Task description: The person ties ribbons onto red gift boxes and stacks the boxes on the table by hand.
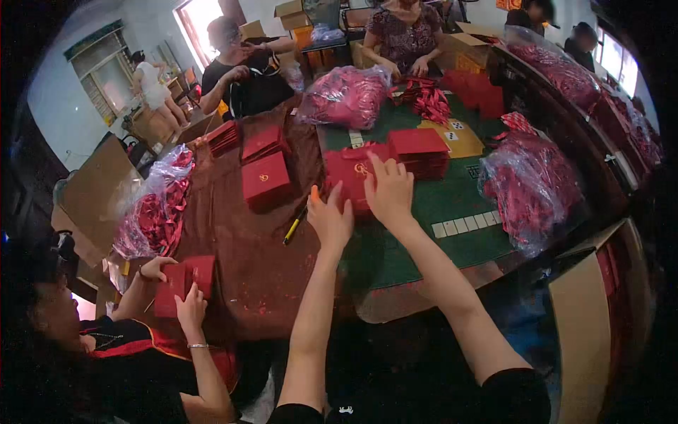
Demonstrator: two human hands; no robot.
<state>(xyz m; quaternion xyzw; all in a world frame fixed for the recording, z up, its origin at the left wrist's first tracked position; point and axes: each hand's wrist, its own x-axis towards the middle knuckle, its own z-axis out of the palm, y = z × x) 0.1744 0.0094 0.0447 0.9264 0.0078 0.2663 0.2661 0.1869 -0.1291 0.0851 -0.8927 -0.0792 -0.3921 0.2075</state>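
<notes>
A red gift bag [342,168] with a gold emblem lies flat on the table in front of me. My right hand [390,189] rests over its right side, fingers stretched out and apart. At its lower left edge is my left hand [331,222], also with fingers spread; an orange cover [315,192] sits on one fingertip. I cannot tell whether the left fingers touch the bag. Just right of the bag stands a stack of red bags [419,154]. A yellow and black marker pen [292,229] lies left of my left hand.
Red stacks [267,180] stand left of centre. Plastic sacks of red ribbon-like pieces [345,97] lie at the back, left and right [531,187]. Pale tiles [466,225] line the green surface. A person at lower left holds red bags [185,283]; others work across the table.
</notes>
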